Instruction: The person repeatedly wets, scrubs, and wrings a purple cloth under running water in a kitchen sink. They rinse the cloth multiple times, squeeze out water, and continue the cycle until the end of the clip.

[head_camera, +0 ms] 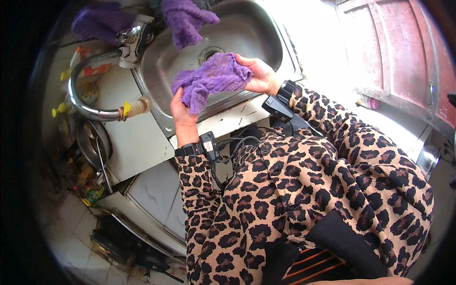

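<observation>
A crumpled purple cloth (213,78) is stretched between my two hands over the front part of a stainless steel sink (164,85). My left hand (185,110) grips its lower left end, thumb on top. At its right end my right hand (260,76) holds the cloth between thumb and fingers. A second purple cloth (187,25) hangs over the sink's far edge. The drain (212,53) shows partly behind the held cloth. Both wrists wear black straps with small cabled devices.
A curved chrome faucet (85,107) with a wrapped spout tip arches over the counter at left. Beyond it are a metal pan (93,142), a spray bottle (76,58) and another purple cloth (101,21). A reddish door (399,53) stands at right.
</observation>
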A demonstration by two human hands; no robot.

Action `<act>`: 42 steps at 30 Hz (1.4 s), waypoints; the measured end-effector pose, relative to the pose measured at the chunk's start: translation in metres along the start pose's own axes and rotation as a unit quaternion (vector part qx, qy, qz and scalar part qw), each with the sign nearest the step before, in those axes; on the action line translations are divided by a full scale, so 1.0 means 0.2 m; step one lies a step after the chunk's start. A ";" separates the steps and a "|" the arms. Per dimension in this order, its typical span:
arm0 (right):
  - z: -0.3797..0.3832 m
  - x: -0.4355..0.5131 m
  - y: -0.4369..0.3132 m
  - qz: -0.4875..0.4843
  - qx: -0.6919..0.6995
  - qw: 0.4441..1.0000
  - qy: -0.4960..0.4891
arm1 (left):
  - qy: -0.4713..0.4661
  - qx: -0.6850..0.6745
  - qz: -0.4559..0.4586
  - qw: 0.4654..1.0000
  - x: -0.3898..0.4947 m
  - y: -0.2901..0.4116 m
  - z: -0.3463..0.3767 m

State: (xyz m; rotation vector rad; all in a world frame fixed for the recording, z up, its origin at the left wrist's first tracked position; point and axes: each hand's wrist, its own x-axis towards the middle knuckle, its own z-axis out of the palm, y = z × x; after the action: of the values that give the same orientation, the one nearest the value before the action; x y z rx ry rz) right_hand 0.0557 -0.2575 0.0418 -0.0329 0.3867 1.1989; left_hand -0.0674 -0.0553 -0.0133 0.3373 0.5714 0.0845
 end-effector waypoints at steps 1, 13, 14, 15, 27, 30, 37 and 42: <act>0.00 0.00 0.00 0.029 0.022 0.999 -0.006 | -0.033 -0.003 0.026 0.999 -0.02 -0.01 0.03; -0.06 0.07 0.00 -0.178 -0.146 0.970 0.079 | -0.017 0.138 0.061 0.988 -0.07 -0.11 0.13; -0.07 0.09 0.00 -0.219 -0.212 0.947 0.102 | -0.013 0.125 0.062 0.990 -0.05 -0.11 0.13; -0.08 0.10 0.01 -0.261 -0.249 0.923 0.133 | -0.046 0.099 0.078 0.991 -0.01 -0.12 0.13; 0.03 0.26 0.14 -0.283 -0.468 0.816 0.189 | 0.121 0.458 0.288 0.832 0.12 -0.31 0.58; -0.01 0.28 0.16 -0.180 -0.324 0.890 0.266 | 0.133 0.561 0.358 0.734 0.10 -0.28 0.61; -0.08 0.24 0.18 -0.234 -0.413 0.867 0.153 | 0.095 0.522 0.308 0.789 0.08 -0.31 0.54; -0.08 0.22 0.16 -0.009 -0.275 0.905 0.325 | 0.172 0.549 0.371 0.729 0.14 -0.27 0.52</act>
State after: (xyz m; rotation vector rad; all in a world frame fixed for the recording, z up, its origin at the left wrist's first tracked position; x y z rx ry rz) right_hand 0.0346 -0.2101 0.0199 -0.9459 0.6129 1.2258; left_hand 0.0114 -0.1316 0.0373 1.7549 0.7811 0.6088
